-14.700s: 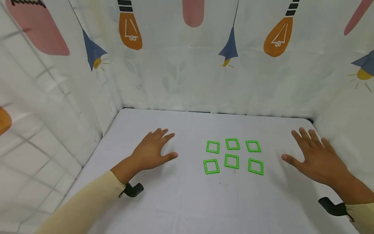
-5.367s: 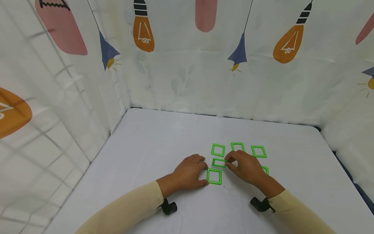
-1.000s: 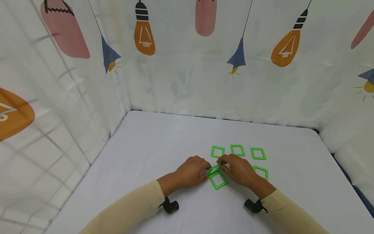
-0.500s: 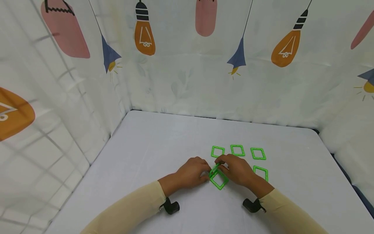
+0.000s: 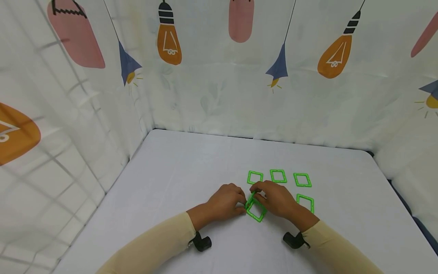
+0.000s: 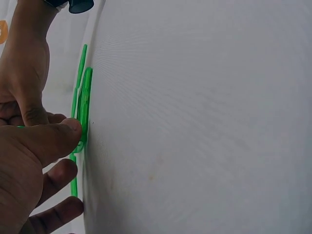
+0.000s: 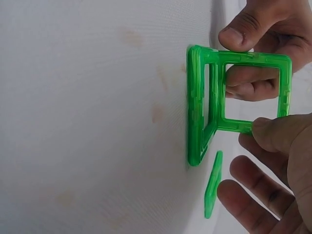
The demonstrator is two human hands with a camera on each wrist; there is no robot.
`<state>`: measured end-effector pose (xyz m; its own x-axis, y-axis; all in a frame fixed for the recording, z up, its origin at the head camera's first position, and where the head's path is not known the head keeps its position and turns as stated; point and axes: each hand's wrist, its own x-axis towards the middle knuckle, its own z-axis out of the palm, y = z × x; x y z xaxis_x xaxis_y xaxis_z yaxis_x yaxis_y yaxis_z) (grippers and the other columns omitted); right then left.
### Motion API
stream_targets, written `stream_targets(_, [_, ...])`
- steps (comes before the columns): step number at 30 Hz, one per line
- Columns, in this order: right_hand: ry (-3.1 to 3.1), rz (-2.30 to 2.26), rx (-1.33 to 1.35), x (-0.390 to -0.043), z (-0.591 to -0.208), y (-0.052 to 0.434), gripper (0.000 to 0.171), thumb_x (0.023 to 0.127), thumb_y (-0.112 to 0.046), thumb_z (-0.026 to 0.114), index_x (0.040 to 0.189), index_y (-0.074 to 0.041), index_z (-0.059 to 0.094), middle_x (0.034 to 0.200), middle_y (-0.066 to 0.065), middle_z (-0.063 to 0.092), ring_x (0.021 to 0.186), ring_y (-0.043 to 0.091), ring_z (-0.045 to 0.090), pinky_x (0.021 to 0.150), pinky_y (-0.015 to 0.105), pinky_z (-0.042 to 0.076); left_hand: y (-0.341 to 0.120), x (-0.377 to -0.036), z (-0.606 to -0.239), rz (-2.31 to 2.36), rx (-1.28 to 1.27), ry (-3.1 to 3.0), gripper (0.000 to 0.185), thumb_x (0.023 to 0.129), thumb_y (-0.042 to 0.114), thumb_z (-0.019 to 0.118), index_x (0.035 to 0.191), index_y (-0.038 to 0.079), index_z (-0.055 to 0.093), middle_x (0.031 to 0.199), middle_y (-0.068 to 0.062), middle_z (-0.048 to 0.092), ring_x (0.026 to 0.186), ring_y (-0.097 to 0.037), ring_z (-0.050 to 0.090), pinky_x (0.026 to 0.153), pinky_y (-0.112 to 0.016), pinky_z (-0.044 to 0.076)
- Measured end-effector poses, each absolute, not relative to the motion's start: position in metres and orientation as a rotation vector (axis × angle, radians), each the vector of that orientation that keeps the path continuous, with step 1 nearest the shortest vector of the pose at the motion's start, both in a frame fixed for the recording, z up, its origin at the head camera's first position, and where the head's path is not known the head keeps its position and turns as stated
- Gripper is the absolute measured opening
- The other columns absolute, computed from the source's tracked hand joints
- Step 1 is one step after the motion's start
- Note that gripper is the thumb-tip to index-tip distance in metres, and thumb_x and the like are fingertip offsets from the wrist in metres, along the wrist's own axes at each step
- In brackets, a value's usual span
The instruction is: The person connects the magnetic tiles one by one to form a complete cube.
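Upright green frame (image 7: 251, 92): pinched by right hand (image 5: 278, 199), edge met to flat green frame (image 7: 196, 112) on bench (image 5: 191, 167), steadied by left hand (image 5: 224, 201) fingers (image 6: 46, 139). Four spare frames (image 5: 278, 176) lie beyond it. Step judged: joining; next, seating the hinge edge squarely.

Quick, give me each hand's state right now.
Left hand: holds the flat green frame on the table.
Right hand: pinches the upright green frame.
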<state>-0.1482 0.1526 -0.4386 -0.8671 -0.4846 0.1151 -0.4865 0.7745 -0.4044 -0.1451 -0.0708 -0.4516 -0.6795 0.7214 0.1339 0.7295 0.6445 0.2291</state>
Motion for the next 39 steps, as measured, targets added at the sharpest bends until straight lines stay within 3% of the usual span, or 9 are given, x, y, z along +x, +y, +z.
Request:
stream_targets(16, [-2.981,0.685,0.731,-0.147,-0.440,0.160,0.033,0.093,-0.019,0.078,0.124,-0.021,0.069,0.107,-0.012,0.071,0.098,0.011,0.069,0.078,0.031,0.055,-0.071,-0.147,-0.452,-0.429,-1.240,-2.824,0.016,0.087,0.035,0.084,0.099,0.024,0.083,0.105,0.009,0.070,0.105,-0.013,0.061,0.092,-0.034,0.048])
stream_targets(39, [-2.976,0.746,0.576,-0.137,-0.438,0.198,0.037,0.090,-0.023,0.081,0.125,-0.016,0.070,0.118,-0.004,0.071,0.093,0.018,0.069,0.077,0.038,0.056,-0.071,-0.148,-0.449,-0.492,-1.209,-2.886,0.019,0.086,0.034,0.085,0.100,0.023,0.083,0.102,0.010,0.071,0.105,-0.013,0.060,0.093,-0.033,0.048])
